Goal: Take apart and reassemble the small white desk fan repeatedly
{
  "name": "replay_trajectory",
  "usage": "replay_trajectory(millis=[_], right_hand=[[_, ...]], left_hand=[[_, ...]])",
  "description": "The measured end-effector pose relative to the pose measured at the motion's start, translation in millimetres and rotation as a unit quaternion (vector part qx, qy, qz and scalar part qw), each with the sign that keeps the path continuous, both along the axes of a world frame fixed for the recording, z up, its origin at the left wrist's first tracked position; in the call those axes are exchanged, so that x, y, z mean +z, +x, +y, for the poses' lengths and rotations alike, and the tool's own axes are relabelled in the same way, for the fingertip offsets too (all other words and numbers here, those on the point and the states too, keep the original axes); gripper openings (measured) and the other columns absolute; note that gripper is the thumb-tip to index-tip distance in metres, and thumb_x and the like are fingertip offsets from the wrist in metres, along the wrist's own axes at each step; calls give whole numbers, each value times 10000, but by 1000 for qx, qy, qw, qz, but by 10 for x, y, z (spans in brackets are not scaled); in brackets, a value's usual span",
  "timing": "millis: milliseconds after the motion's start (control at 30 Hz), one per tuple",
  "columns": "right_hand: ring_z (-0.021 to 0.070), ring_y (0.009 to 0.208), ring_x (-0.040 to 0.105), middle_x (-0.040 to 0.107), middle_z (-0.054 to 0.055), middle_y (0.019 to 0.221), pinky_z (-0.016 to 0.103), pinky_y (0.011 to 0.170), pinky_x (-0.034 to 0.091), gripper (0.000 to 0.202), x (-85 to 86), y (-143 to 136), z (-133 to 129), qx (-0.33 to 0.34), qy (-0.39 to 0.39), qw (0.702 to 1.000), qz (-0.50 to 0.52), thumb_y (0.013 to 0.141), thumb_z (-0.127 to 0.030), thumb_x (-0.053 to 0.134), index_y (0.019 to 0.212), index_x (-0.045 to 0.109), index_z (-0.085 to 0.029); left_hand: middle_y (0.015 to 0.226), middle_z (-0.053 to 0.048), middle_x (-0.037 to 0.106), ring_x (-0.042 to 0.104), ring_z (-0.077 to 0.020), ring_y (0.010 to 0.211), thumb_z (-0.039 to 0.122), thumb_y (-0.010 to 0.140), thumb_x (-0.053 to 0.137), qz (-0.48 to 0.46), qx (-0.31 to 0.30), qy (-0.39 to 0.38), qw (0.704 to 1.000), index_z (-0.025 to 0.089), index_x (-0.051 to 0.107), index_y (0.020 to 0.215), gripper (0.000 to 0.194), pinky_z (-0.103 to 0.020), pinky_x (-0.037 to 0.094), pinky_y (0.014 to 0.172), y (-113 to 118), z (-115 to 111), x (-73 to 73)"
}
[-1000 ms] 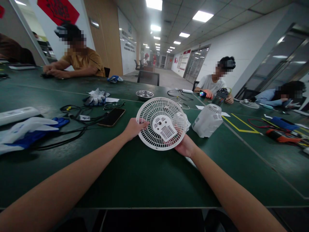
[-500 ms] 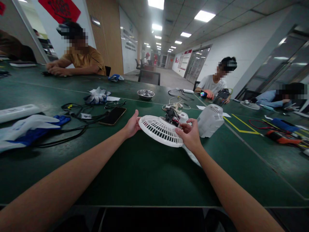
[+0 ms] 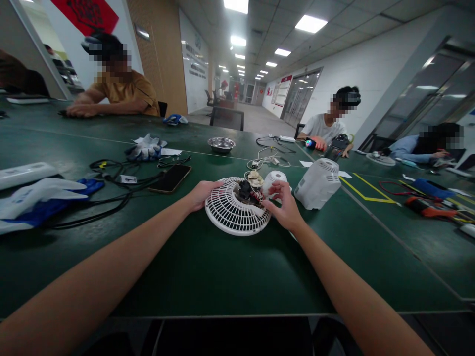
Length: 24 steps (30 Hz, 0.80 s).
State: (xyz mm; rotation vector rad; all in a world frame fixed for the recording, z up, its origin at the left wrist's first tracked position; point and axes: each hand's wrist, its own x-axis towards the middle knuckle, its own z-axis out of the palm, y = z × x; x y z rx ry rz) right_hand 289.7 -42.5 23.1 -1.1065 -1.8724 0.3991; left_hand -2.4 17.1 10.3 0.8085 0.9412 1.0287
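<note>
Round white grille (image 3: 233, 217) above the bare near part of a green table (image 3: 222, 277); clock positions are read from its centre, twelve pointing to the far side. A black motor unit (image 3: 246, 191) sits on its upper face, toward one o'clock. The left hand (image 3: 200, 196) grips the rim at ten o'clock, fingers partly hidden. The right hand (image 3: 285, 203), fingers bent, is at three o'clock beside the motor unit; from where I stand, I cannot tell whether it pinches anything. Farther out: a round white part (image 3: 272, 179) at two, a white housing (image 3: 318, 185) between two and three, a phone (image 3: 171, 178) near ten, a metal bowl (image 3: 221, 145) toward twelve
</note>
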Motion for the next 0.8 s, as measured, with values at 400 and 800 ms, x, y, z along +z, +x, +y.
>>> replay_trajectory(millis=[400,800], right_hand=[[355,1275,538,562,161,1397,554,1083,422,793,-195,448,447,-178,38,976,-120,734,-307,711,1456,401,-199],[209,679,661,680,14,844,376,622,581,571,-36,243,347,-121,-209,887,394,738,-553,708,1185,519,-251]], left_hand=[[764,-117,743,705,-159,624,162,921,652,46,33,12,998,67,729,863,135,-294,593,660,56,-28,27],[1234,-139,690,677,-275,1087,387,863,686,331,98,253,904,164,663,1268,462,-438,522,956,-7,-4,-97]])
